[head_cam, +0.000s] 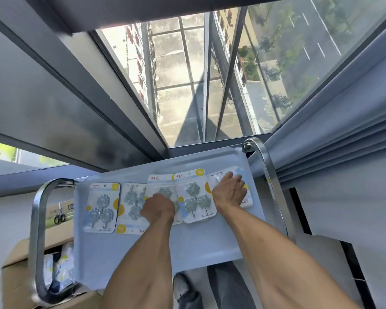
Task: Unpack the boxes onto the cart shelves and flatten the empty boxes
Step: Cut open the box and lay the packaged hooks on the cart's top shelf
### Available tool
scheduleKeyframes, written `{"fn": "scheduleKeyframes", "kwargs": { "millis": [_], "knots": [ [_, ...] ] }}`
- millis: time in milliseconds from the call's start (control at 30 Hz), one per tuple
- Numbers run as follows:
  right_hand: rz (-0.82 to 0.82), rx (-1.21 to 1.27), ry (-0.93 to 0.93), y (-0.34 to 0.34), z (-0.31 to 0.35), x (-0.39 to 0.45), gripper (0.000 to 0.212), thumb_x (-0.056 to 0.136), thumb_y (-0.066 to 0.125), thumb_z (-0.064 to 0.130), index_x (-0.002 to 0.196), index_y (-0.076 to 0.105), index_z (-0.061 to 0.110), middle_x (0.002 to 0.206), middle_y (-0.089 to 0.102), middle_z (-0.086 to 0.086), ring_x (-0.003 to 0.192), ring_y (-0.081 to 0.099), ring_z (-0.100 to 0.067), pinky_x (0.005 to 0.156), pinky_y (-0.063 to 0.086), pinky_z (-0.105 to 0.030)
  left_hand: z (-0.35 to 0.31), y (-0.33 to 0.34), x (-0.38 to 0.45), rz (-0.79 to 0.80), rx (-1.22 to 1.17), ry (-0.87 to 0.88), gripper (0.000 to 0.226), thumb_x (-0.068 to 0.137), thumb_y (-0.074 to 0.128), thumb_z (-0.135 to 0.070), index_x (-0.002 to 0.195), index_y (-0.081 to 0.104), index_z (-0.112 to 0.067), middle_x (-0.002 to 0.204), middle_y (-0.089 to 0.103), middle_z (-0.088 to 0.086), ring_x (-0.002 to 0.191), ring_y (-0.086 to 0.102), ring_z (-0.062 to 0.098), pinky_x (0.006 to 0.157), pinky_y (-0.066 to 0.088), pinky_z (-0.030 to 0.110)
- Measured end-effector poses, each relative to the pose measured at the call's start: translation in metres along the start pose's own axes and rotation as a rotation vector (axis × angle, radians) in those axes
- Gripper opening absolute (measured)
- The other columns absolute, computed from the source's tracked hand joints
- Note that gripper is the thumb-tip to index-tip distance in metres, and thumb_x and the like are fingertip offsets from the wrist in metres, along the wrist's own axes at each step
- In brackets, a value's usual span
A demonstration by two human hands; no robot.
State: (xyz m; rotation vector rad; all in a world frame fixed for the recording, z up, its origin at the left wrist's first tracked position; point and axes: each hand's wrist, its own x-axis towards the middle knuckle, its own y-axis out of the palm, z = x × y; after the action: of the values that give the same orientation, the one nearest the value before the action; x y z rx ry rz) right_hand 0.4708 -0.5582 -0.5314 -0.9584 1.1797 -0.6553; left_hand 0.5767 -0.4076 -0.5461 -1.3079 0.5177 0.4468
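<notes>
Several blister packs of snowflake-shaped hooks lie in a row on the pale blue top shelf (143, 248) of the cart. My left hand (157, 208) sits on the third hook pack (158, 186) with its fingers curled down over the card. My right hand (230, 190) rests with spread fingers on the rightmost hook pack (246, 202), pressing it flat. Between my hands lies another pack (195, 197). An open cardboard box (16, 264) at the lower left holds more packs (60, 264).
Chrome handle loops rise at the cart's left end (37, 230) and right end (267, 175). Scissors (60, 216) lie on a second box left of the cart. A window frame stands behind the cart, and grey curtains (332, 141) hang at the right.
</notes>
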Motion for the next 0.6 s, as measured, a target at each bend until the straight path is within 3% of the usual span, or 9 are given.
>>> {"fn": "scheduleKeyframes", "kwargs": {
  "millis": [167, 300, 467, 600],
  "knots": [
    [0.042, -0.049, -0.201, -0.012, 0.032, -0.035, 0.04, 0.092, 0.053, 0.024, 0.129, 0.046, 0.011, 0.129, 0.045, -0.015, 0.117, 0.047, -0.031, 0.094, 0.039, -0.041, 0.034, -0.021, -0.017, -0.052, 0.0, 0.039, 0.05, 0.099, 0.039, -0.032, 0.146, 0.033, -0.018, 0.15, 0.032, 0.017, 0.135, 0.034, 0.032, 0.103, 0.035, 0.044],
    [0.1, -0.08, -0.274, -0.01, 0.065, -0.082, 0.043, 0.092, 0.052, 0.021, 0.134, 0.045, 0.012, 0.136, 0.041, -0.017, 0.122, 0.043, -0.033, 0.099, 0.036, -0.042, 0.089, -0.038, -0.028, -0.099, -0.025, 0.043, 0.055, 0.1, 0.037, -0.032, 0.152, 0.022, -0.018, 0.157, 0.014, 0.022, 0.143, 0.021, 0.036, 0.112, 0.029, 0.047],
    [0.143, -0.06, -0.394, 0.009, 0.115, -0.174, 0.042, 0.091, 0.054, 0.02, 0.132, 0.046, 0.012, 0.138, 0.038, -0.018, 0.126, 0.04, -0.035, 0.104, 0.036, -0.044, 0.191, -0.047, -0.045, -0.118, -0.12, 0.029, 0.053, 0.101, 0.041, -0.03, 0.15, 0.024, -0.016, 0.157, 0.013, 0.022, 0.142, 0.021, 0.037, 0.108, 0.031, 0.047],
    [0.135, -0.088, -0.498, 0.031, 0.154, -0.268, 0.047, 0.093, 0.056, 0.023, 0.137, 0.042, 0.014, 0.141, 0.036, -0.017, 0.13, 0.038, -0.034, 0.106, 0.035, -0.044, 0.287, -0.045, -0.053, -0.199, -0.226, 0.037, 0.053, 0.097, 0.048, -0.026, 0.146, 0.033, -0.015, 0.15, 0.028, 0.021, 0.137, 0.032, 0.036, 0.102, 0.039, 0.046]
  ]
}}
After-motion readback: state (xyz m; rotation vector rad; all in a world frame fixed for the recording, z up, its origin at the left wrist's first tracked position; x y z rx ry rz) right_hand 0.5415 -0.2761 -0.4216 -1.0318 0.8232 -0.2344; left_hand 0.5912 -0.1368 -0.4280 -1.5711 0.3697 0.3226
